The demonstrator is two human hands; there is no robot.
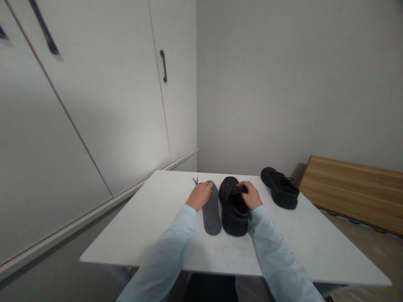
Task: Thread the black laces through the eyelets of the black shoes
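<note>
white cabinets with dark handles meet a plain grey wall; wood-grain furniture stands right.

Here's your grey insole, lying flat, long and rounded, just below the frame's centre, your left hand at its upper end, dark lace ends peeking out beyond. Right beside it, your black shoe sits upright, toe away, opening gripped by your right hand; its lookalike rests upright, centre-right.

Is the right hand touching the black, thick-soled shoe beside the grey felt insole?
Touching. The head view shows the right hand at the black shoe's opening, fingers resting on the upper's edge.
</note>
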